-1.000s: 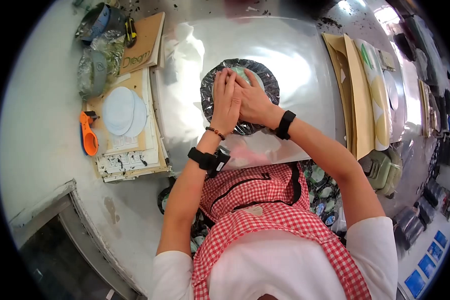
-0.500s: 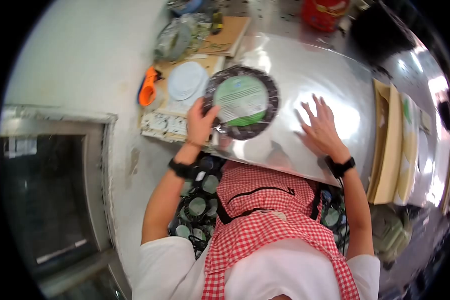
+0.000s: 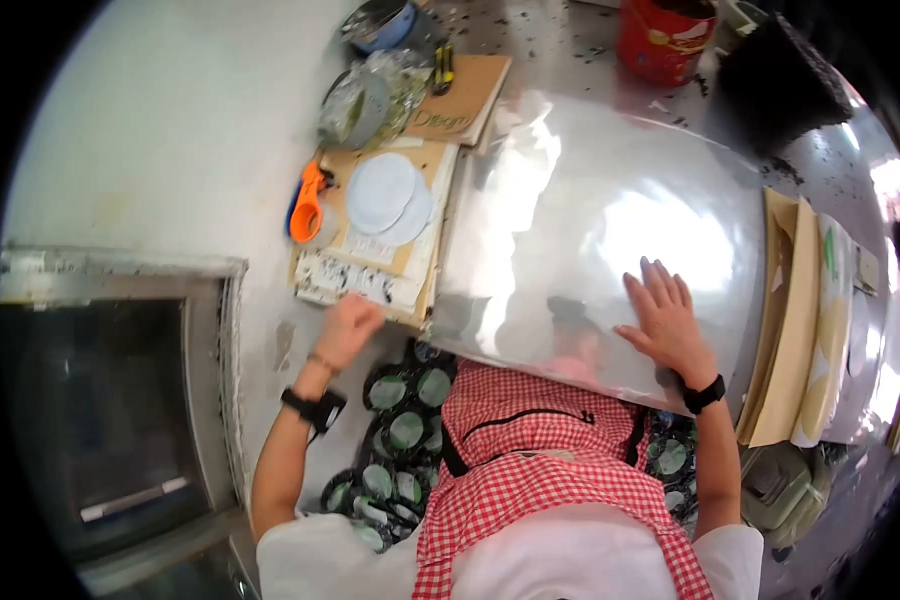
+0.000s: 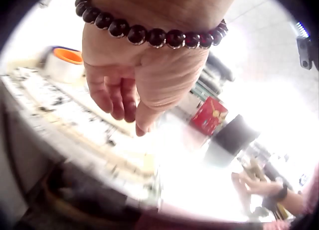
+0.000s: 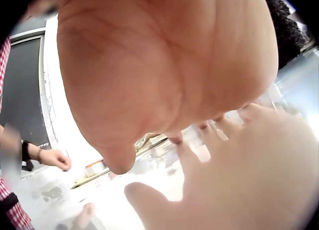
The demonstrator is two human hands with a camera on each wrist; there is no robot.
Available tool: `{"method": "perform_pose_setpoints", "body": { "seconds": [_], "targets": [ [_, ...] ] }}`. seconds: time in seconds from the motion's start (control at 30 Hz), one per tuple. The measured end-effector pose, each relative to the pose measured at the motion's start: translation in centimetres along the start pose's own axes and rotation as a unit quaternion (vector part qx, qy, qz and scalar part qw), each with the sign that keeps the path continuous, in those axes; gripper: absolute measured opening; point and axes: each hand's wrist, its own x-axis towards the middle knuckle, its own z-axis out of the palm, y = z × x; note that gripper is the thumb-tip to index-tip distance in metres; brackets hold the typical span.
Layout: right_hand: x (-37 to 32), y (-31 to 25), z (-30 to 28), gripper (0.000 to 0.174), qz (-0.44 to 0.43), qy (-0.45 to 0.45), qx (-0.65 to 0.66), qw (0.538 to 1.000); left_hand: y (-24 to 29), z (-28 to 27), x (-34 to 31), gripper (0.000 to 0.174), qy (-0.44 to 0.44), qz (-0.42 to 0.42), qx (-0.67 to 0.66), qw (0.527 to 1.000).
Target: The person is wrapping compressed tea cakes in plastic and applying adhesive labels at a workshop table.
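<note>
My left hand hangs beside the table's front left corner with its fingers loosely curled. Nothing shows in its grasp in the left wrist view. Below it, several round black packages with pale green labels lie piled under the table edge. Over at the right, my right hand spreads its fingers over the shiny clear sheet that covers the work surface. The right wrist view shows its palm facing down, with the fingers mirrored in the sheet.
Left of the sheet, white paper discs lie on stacked papers near an orange-handled tool. A yellow-black cutter rests on a brown notebook. A red bucket stands behind; folded brown card lies at right.
The round package came out from under both hands, was carried left by the left hand and let go. That hand has dropped to the table's left corner; the right hand moved right across the sheet.
</note>
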Motion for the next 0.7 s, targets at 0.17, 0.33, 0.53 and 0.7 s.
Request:
{"method": "perform_pose_setpoints", "body": {
  "seconds": [0.17,0.33,0.53,0.7],
  "targets": [
    [-1.3,1.9,-0.8,0.074,-0.026,-0.037,0.076,0.996,-6.5,4.2,16.1,0.016,0.302,-0.08,-0.006,0.95],
    [0.3,8.0,-12.5,0.06,0.048,0.2,0.159,0.966,-5.9,5.8,17.2,0.019,0.317,-0.106,-0.082,0.939],
    [12.7,28.7,-24.7,0.025,0.137,0.524,-0.079,0.837,-4.2,6.0,17.3,0.012,0.331,-0.112,-0.049,0.936],
    [15.8,34.5,-25.6,0.027,0.249,0.369,-0.067,0.893,-5.0,6.5,17.5,0.013,0.357,-0.106,-0.033,0.928]
  ]
}}
